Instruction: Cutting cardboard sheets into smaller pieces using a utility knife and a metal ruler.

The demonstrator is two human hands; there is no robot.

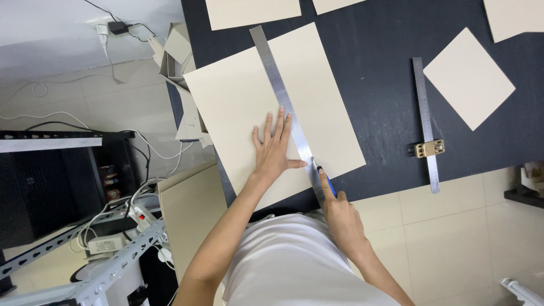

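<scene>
Left hand (273,148) spread flat, pressing ruler (286,107) on sheet (238,107). Right hand (340,218) pinching knife (326,180) at ruler's near end; cut seems nearly complete.

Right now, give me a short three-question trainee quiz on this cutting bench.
1. True or false: the left hand lies flat on the large cream sheet, its thumb against the steel ruler.
2. What does the right hand hold?
A. a pencil
B. a blue-handled knife
C. scissors
3. Which tool lies unused on the dark table, right of the sheet?

Key:
1. True
2. B
3. The second ruler with the brass stop
</scene>
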